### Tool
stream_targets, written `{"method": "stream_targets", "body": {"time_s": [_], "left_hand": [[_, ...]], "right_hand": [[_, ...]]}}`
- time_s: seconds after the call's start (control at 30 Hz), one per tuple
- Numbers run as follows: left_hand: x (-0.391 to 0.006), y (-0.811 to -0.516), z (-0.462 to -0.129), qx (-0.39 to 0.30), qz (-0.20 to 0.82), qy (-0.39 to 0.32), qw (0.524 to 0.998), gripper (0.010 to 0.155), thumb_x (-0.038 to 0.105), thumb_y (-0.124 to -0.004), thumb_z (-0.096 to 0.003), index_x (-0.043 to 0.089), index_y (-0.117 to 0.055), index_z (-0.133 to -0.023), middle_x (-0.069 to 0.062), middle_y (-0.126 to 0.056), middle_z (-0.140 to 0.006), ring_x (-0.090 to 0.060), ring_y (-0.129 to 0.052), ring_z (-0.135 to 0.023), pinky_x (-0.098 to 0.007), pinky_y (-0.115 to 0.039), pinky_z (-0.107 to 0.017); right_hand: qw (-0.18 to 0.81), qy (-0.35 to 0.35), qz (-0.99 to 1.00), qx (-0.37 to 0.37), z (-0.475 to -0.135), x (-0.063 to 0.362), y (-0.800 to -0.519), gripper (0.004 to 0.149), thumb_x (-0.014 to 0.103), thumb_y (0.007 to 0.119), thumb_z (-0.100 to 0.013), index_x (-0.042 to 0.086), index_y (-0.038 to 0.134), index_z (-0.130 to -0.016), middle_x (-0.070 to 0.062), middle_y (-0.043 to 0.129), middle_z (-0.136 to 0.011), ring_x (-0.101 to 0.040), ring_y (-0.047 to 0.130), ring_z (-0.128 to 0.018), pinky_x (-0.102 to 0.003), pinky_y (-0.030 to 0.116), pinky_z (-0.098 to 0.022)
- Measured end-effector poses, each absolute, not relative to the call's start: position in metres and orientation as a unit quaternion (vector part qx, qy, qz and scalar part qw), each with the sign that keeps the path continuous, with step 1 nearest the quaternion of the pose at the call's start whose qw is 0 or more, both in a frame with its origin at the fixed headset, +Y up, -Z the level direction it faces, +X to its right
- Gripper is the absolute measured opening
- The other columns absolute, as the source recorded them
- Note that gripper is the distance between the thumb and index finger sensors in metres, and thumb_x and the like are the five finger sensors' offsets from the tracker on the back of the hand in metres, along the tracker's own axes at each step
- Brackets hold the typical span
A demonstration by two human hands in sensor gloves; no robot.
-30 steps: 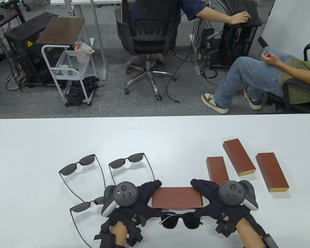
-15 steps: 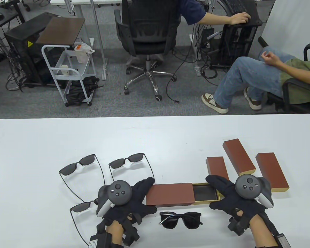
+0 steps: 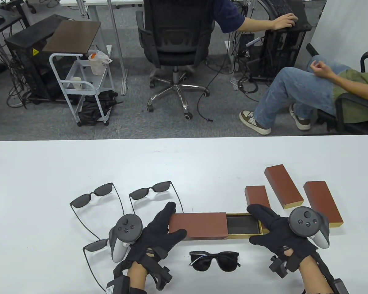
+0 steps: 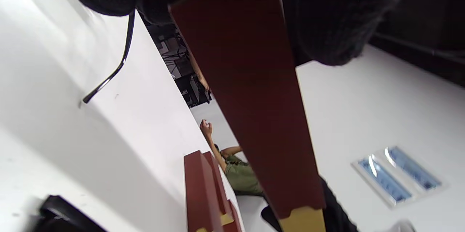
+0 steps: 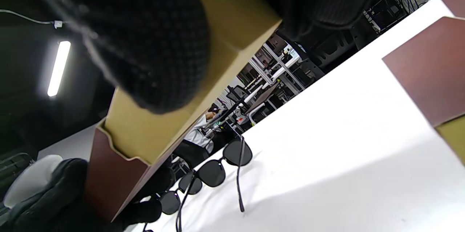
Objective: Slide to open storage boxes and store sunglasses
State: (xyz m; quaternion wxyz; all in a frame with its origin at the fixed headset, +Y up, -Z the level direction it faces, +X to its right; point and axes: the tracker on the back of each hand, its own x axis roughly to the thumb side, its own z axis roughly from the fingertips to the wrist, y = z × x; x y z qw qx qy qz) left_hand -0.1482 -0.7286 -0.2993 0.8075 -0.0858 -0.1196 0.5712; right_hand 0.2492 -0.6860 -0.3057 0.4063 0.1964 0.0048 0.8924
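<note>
A brown sleeve [image 3: 199, 225] lies near the table's front edge, and a gold inner tray [image 3: 243, 225] with a dark lining sticks out of its right end. My left hand [image 3: 171, 222] grips the sleeve's left end between fingers and thumb. My right hand [image 3: 256, 225] grips the tray's right end. Folded black sunglasses [image 3: 214, 260] lie just in front of the box. The left wrist view shows the sleeve [image 4: 250, 97] running away from my fingers [image 4: 327, 17]. In the right wrist view my fingers [image 5: 145, 43] clasp the tray [image 5: 170, 116].
Three unfolded thin-framed sunglasses lie at the left [image 3: 92, 196], [image 3: 155, 190], [image 3: 96, 245]. Three closed brown boxes [image 3: 257, 200], [image 3: 283, 185], [image 3: 322, 202] lie at the right, close behind my right hand. People sit on chairs beyond the table's far edge.
The box went from closed to partly open. My left hand drew the sleeve leftward while my right hand pulled the tray out to the right.
</note>
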Motion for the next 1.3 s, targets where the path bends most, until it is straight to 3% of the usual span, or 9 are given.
{"method": "stream_targets", "body": {"time_s": [0.3,0.4,0.63,0.93,1.1,1.2,1.3], "left_hand": [[-0.151,-0.74,-0.293,-0.113,0.669,0.0,0.735,0.09,0.062,-0.077,-0.0467,0.025,-0.029,-0.113,-0.014,-0.054,-0.113,-0.035,-0.075,-0.093,-0.054,-0.073,-0.059],[-0.15,-0.746,-0.292,-0.14,0.706,0.009,0.694,0.088,0.063,-0.073,-0.0485,0.024,-0.028,-0.113,-0.015,-0.061,-0.109,-0.034,-0.081,-0.086,-0.052,-0.075,-0.056],[-0.145,-0.755,-0.292,-0.182,0.738,0.0,0.65,0.079,0.061,-0.061,-0.0524,0.024,-0.027,-0.113,-0.009,-0.076,-0.095,-0.026,-0.091,-0.068,-0.046,-0.079,-0.047],[-0.149,-0.749,-0.289,-0.116,0.734,0.03,0.669,0.075,0.062,-0.057,-0.0516,0.021,-0.04,-0.112,-0.008,-0.085,-0.082,-0.023,-0.095,-0.053,-0.042,-0.082,-0.037],[-0.156,-0.748,-0.288,-0.085,0.739,0.051,0.667,0.074,0.063,-0.058,-0.0518,0.02,-0.045,-0.111,-0.008,-0.087,-0.079,-0.022,-0.097,-0.049,-0.041,-0.082,-0.033],[-0.163,-0.749,-0.288,-0.066,0.741,0.064,0.665,0.075,0.063,-0.058,-0.0518,0.02,-0.045,-0.111,-0.008,-0.088,-0.079,-0.022,-0.097,-0.049,-0.041,-0.082,-0.032],[-0.17,-0.75,-0.286,-0.04,0.737,0.089,0.668,0.075,0.064,-0.059,-0.0516,0.02,-0.047,-0.11,-0.008,-0.089,-0.078,-0.022,-0.097,-0.048,-0.04,-0.083,-0.031]], "right_hand": [[0.434,-0.014,0.878,0.2,-0.302,0.238,-0.685,0.081,0.033,0.1,-0.024,0.028,0.06,-0.094,-0.009,0.061,-0.102,-0.04,0.071,-0.088,-0.049,0.069,-0.065],[0.444,-0.015,0.873,0.2,-0.302,0.237,-0.685,0.081,0.033,0.1,-0.024,0.028,0.06,-0.094,-0.009,0.061,-0.103,-0.04,0.071,-0.088,-0.05,0.068,-0.065],[0.447,-0.014,0.873,0.195,-0.301,0.237,-0.687,0.08,0.033,0.1,-0.024,0.03,0.06,-0.094,-0.008,0.061,-0.103,-0.038,0.07,-0.089,-0.049,0.067,-0.065],[0.447,-0.02,0.871,0.201,-0.298,0.231,-0.69,0.083,0.036,0.099,-0.024,0.029,0.056,-0.095,-0.01,0.058,-0.103,-0.039,0.069,-0.09,-0.05,0.065,-0.066],[0.421,-0.016,0.889,0.178,-0.295,0.231,-0.693,0.097,0.042,0.098,-0.024,0.024,0.038,-0.098,-0.014,0.044,-0.106,-0.042,0.058,-0.093,-0.053,0.058,-0.068],[0.369,0.011,0.918,0.144,-0.294,0.227,-0.7,0.095,0.044,0.097,-0.025,0.022,0.042,-0.098,-0.016,0.045,-0.106,-0.045,0.056,-0.093,-0.056,0.056,-0.068],[0.284,0.066,0.945,0.145,-0.293,0.213,-0.712,0.083,0.045,0.095,-0.027,0.023,0.055,-0.096,-0.017,0.049,-0.105,-0.047,0.054,-0.093,-0.058,0.055,-0.067]]}}
